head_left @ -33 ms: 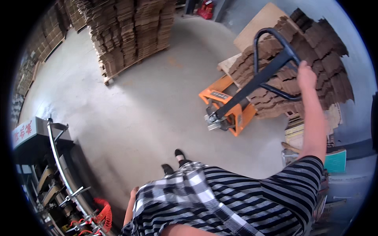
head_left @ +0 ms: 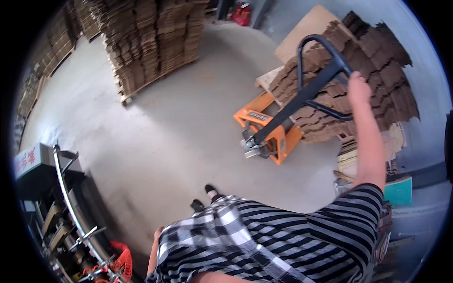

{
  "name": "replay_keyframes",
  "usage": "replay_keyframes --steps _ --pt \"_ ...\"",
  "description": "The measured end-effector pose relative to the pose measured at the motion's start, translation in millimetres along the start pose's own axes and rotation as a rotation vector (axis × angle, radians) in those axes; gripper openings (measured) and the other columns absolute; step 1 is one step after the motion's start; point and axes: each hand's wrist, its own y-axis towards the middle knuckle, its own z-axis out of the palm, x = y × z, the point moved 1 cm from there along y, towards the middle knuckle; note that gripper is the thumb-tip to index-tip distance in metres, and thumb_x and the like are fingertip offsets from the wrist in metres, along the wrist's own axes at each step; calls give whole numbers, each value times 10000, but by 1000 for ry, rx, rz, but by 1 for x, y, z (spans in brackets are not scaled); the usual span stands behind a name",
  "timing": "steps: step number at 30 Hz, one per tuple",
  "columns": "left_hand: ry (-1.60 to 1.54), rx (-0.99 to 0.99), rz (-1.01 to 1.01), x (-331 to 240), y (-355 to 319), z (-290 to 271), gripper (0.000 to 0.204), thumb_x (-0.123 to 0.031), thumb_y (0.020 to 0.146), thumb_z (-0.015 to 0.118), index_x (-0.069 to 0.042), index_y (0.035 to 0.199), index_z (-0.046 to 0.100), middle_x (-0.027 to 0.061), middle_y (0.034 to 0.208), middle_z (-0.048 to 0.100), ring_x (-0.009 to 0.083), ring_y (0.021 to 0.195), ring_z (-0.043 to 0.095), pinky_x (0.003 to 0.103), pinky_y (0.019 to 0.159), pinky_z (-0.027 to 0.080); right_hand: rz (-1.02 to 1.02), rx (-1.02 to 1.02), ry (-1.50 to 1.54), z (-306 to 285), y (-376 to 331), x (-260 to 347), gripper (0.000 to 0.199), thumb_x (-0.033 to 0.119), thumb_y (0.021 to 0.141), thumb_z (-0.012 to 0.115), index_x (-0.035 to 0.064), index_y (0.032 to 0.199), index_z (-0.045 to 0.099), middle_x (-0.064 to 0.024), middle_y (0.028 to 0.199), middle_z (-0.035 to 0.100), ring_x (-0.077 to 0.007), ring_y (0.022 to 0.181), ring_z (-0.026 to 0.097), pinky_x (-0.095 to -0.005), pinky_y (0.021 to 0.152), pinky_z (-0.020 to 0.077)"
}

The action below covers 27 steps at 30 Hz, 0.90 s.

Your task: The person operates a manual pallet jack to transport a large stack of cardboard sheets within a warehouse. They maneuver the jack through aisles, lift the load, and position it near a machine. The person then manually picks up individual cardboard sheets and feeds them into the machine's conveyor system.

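Observation:
My right hand (head_left: 359, 89) is wrapped round the right side of the black loop handle (head_left: 325, 70) of a pallet jack, arm stretched forward. The orange body (head_left: 257, 118) of the pallet jack stands on the floor, and its handle slants up toward the right. Behind it, stacked brown cardboard sheets (head_left: 373, 70) rest on a wooden pallet (head_left: 269, 78). My left hand (head_left: 158, 233) hangs low at my side, beside the checked cloth at my waist; its fingers are mostly hidden.
A tall cardboard stack (head_left: 151, 47) stands on a pallet at the far left. A machine (head_left: 71, 203) with a curved metal rail and a red coiled hose (head_left: 123, 262) is near left. Flat boards and a green panel (head_left: 398, 190) lean by the right wall.
The view has shifted slightly, so the pallet jack and stacks appear a little further left. One of my feet has moved slightly. My right hand keeps its hold on the handle.

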Motion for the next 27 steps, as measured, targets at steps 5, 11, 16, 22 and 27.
replay_keyframes --steps 5,11,16,22,27 --pt "-111 -10 88 -73 15 25 593 -364 727 712 -35 1199 570 201 1108 626 340 1051 593 390 897 476 128 -7 -144 -11 -2 36 519 159 922 428 121 1420 287 -268 1311 411 -407 1219 394 -620 975 282" --pt "-182 -170 82 -77 -28 17 603 -395 737 704 -35 1202 572 198 1128 618 339 1062 586 396 897 477 -580 -206 764 -4 -85 228 458 183 766 599 78 1209 541 -186 1319 449 -322 1275 377 -502 1060 277" --pt "-185 -288 141 -157 -113 25 617 -419 744 699 -43 1214 566 180 1148 615 329 1067 584 393 912 472 -1251 807 665 -6 -229 329 534 249 760 665 7 1219 537 -224 1163 569 -357 1082 552 -428 939 441" --pt "-696 -458 198 -205 -223 43 584 -360 775 685 -55 1247 528 143 1193 599 277 1040 602 349 914 474 -2144 698 595 -38 -276 418 499 298 768 654 27 1178 574 -220 1072 619 -341 1022 594 -401 890 474" --pt "-716 -673 -311 -107 -268 125 609 -394 755 683 -97 1263 527 194 1179 597 292 1112 570 361 951 453 -2408 479 534 -137 -332 456 534 332 755 670 36 1189 572 -221 1029 641 -327 995 616 -384 878 484"
